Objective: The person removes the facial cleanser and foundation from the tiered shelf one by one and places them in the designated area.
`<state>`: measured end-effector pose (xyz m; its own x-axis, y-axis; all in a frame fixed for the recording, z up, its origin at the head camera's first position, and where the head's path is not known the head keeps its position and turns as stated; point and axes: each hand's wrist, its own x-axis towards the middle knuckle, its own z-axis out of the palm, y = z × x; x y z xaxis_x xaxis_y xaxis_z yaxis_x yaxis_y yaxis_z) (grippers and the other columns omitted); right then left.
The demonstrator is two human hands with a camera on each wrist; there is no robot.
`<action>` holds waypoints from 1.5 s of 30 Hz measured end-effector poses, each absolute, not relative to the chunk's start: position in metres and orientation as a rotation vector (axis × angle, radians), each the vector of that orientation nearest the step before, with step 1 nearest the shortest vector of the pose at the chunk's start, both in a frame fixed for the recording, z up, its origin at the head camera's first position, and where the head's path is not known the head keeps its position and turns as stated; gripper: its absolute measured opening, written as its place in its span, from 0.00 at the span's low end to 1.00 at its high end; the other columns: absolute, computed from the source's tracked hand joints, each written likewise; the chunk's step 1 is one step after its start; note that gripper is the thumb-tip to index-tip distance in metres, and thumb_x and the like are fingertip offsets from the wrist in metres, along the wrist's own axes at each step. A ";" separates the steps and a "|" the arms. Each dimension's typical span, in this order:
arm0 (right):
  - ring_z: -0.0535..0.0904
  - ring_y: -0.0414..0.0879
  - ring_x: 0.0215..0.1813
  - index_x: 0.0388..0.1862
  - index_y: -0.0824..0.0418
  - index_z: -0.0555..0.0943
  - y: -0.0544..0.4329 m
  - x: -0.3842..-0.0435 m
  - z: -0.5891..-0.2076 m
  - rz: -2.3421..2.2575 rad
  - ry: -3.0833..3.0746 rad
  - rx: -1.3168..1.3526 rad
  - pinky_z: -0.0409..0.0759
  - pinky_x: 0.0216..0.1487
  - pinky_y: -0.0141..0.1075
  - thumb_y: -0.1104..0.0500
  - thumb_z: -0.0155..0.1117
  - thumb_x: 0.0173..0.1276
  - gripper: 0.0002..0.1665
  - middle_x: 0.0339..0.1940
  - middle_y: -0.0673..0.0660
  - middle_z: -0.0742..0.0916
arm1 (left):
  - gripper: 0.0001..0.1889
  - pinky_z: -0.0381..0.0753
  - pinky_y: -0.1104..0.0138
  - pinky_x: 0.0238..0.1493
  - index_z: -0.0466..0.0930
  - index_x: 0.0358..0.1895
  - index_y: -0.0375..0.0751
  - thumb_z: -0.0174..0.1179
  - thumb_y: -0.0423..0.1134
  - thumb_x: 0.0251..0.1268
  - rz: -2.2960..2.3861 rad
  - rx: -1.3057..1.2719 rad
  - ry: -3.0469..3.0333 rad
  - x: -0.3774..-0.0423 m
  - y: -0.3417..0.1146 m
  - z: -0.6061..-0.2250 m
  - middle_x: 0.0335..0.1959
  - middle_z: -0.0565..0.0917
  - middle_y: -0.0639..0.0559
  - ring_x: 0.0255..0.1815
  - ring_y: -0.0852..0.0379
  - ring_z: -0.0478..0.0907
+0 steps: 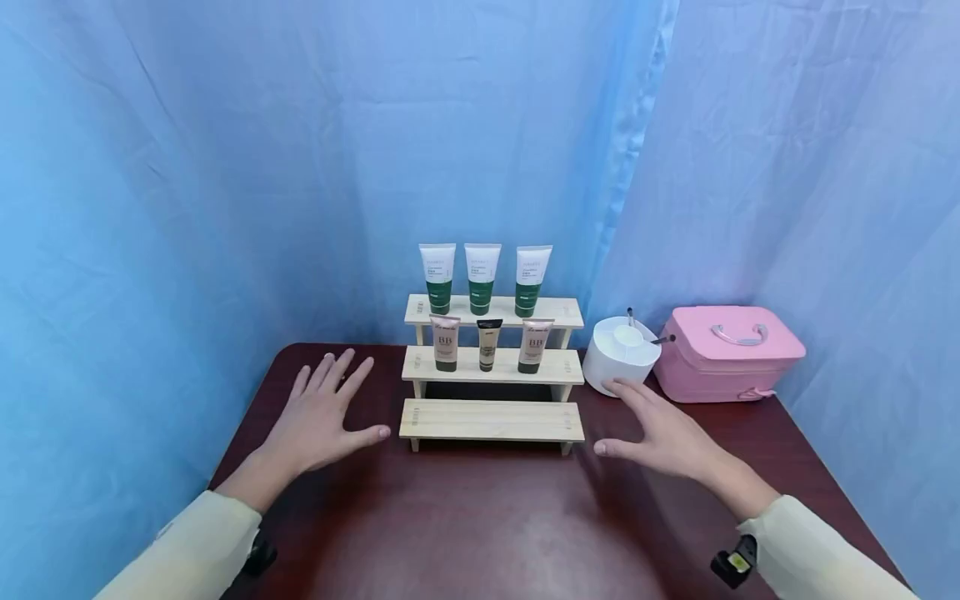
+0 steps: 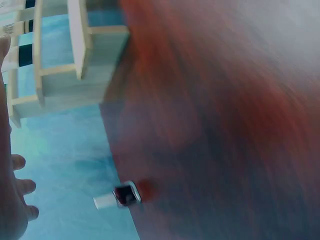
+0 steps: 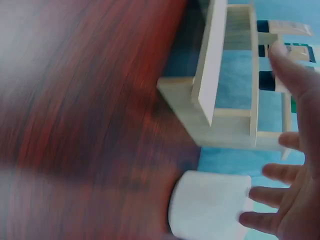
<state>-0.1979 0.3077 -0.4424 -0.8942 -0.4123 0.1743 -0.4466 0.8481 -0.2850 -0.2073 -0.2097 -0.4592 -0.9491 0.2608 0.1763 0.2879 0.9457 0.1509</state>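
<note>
A three-tier wooden display stand (image 1: pixel 491 418) stands mid-table. Three white-and-green tubes (image 1: pixel 481 279) line its top tier. On the middle tier, two pink BB cream tubes (image 1: pixel 446 343) flank a smaller black-topped tube (image 1: pixel 488 343). My left hand (image 1: pixel 318 421) hovers left of the stand, fingers spread, holding nothing. To the stand's right, my right hand (image 1: pixel 663 429) is likewise spread and holds nothing, in front of a white round holder (image 1: pixel 611 367). A small dark bottle with a white cap (image 2: pixel 126 195) shows in the left wrist view; the left hand mostly hides it from the head view.
A pink case (image 1: pixel 738 354) with a handle sits at the back right of the dark red table (image 1: pixel 480 533). Thin brush-like sticks (image 1: pixel 664 339) poke out of the white holder. Blue curtains (image 1: pixel 480 125) hang behind and at both sides.
</note>
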 end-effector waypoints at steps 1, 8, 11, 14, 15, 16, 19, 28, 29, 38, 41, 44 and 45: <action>0.74 0.63 0.71 0.76 0.59 0.69 0.306 -0.200 -0.444 0.565 -2.917 0.668 0.75 0.65 0.63 0.26 0.72 0.57 0.59 0.73 0.63 0.76 | 0.58 0.47 0.34 0.78 0.54 0.83 0.53 0.56 0.82 0.54 -0.293 -0.423 -2.920 -0.210 -0.206 -0.457 0.82 0.57 0.40 0.82 0.34 0.51; 0.87 0.55 0.54 0.68 0.61 0.76 0.294 -0.214 -0.468 1.048 -2.927 0.462 0.86 0.52 0.49 0.45 0.80 0.60 0.41 0.56 0.62 0.87 | 0.49 0.61 0.34 0.73 0.60 0.80 0.49 0.64 0.70 0.60 -0.626 -0.429 -2.812 -0.234 -0.175 -0.439 0.77 0.67 0.43 0.77 0.40 0.63; 0.89 0.54 0.49 0.65 0.62 0.78 0.289 -0.219 -0.479 1.203 -2.934 0.333 0.87 0.46 0.43 0.48 0.80 0.60 0.38 0.52 0.64 0.89 | 0.46 0.66 0.36 0.71 0.60 0.80 0.51 0.65 0.65 0.64 -0.856 -0.412 -2.810 -0.242 -0.164 -0.430 0.76 0.68 0.45 0.77 0.42 0.65; 0.90 0.54 0.47 0.65 0.65 0.78 0.284 -0.224 -0.488 1.311 -2.926 0.242 0.87 0.42 0.39 0.51 0.80 0.60 0.38 0.49 0.66 0.89 | 0.43 0.71 0.39 0.69 0.60 0.79 0.52 0.65 0.62 0.66 -1.066 -0.406 -2.791 -0.251 -0.156 -0.424 0.74 0.71 0.46 0.73 0.44 0.69; 0.90 0.54 0.46 0.65 0.66 0.78 0.281 -0.225 -0.490 1.341 -2.921 0.209 0.87 0.42 0.39 0.52 0.80 0.60 0.38 0.49 0.66 0.89 | 0.43 0.72 0.40 0.68 0.61 0.79 0.52 0.66 0.61 0.66 -1.124 -0.402 -2.782 -0.254 -0.155 -0.423 0.73 0.71 0.46 0.72 0.44 0.70; 0.90 0.53 0.46 0.65 0.66 0.78 0.280 -0.226 -0.492 1.360 -2.918 0.186 0.87 0.41 0.38 0.52 0.80 0.60 0.38 0.48 0.66 0.90 | 0.42 0.73 0.41 0.67 0.61 0.79 0.52 0.66 0.61 0.66 -1.176 -0.403 -2.770 -0.257 -0.152 -0.422 0.72 0.72 0.46 0.70 0.44 0.72; 0.89 0.51 0.47 0.65 0.66 0.79 0.276 -0.228 -0.498 1.372 -2.915 0.131 0.86 0.42 0.38 0.51 0.80 0.60 0.38 0.47 0.63 0.90 | 0.42 0.75 0.42 0.65 0.62 0.79 0.51 0.68 0.57 0.65 -1.321 -0.392 -2.733 -0.266 -0.147 -0.418 0.70 0.73 0.44 0.67 0.43 0.74; 0.88 0.49 0.46 0.62 0.63 0.82 0.274 -0.228 -0.508 1.389 -2.906 0.040 0.84 0.42 0.38 0.52 0.80 0.60 0.33 0.43 0.58 0.91 | 0.33 0.81 0.46 0.57 0.71 0.71 0.48 0.71 0.50 0.65 -1.476 -0.404 -2.719 -0.278 -0.130 -0.418 0.63 0.78 0.45 0.62 0.42 0.78; 0.87 0.48 0.45 0.62 0.64 0.82 0.275 -0.228 -0.508 1.405 -2.903 0.033 0.84 0.40 0.38 0.52 0.80 0.60 0.33 0.43 0.59 0.91 | 0.32 0.82 0.47 0.57 0.72 0.70 0.48 0.71 0.49 0.64 -1.488 -0.406 -2.715 -0.280 -0.129 -0.420 0.62 0.78 0.45 0.61 0.43 0.79; 0.86 0.48 0.42 0.60 0.63 0.82 0.268 -0.225 -0.509 1.484 -2.893 -0.040 0.84 0.33 0.39 0.55 0.80 0.59 0.31 0.43 0.60 0.90 | 0.30 0.83 0.48 0.56 0.74 0.67 0.47 0.73 0.46 0.63 -1.545 -0.423 -2.697 -0.287 -0.123 -0.429 0.57 0.81 0.45 0.58 0.43 0.82; 0.86 0.47 0.40 0.60 0.63 0.83 0.267 -0.225 -0.510 1.509 -2.886 -0.080 0.85 0.33 0.40 0.57 0.80 0.59 0.30 0.42 0.60 0.90 | 0.29 0.83 0.49 0.56 0.75 0.66 0.46 0.73 0.46 0.63 -1.553 -0.406 -2.700 -0.288 -0.121 -0.430 0.55 0.82 0.45 0.57 0.43 0.82; 0.86 0.49 0.38 0.61 0.64 0.81 0.266 -0.226 -0.511 1.555 -2.882 -0.109 0.86 0.32 0.43 0.58 0.80 0.59 0.31 0.43 0.61 0.90 | 0.27 0.84 0.49 0.55 0.77 0.64 0.45 0.72 0.45 0.64 -1.552 -0.385 -2.713 -0.288 -0.119 -0.430 0.54 0.83 0.45 0.56 0.43 0.82; 0.87 0.49 0.37 0.61 0.63 0.81 0.266 -0.227 -0.511 1.578 -2.876 -0.133 0.86 0.33 0.44 0.58 0.80 0.59 0.31 0.43 0.60 0.90 | 0.26 0.84 0.49 0.55 0.78 0.63 0.45 0.72 0.45 0.64 -1.552 -0.381 -2.716 -0.288 -0.118 -0.429 0.54 0.83 0.45 0.56 0.43 0.82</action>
<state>-0.2268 0.2663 -0.5111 -0.9868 0.0029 -0.1620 0.1382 0.5371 -0.8321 -0.2883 -0.1185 -0.4294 -0.9707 0.2129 0.1112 0.2039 0.4857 0.8500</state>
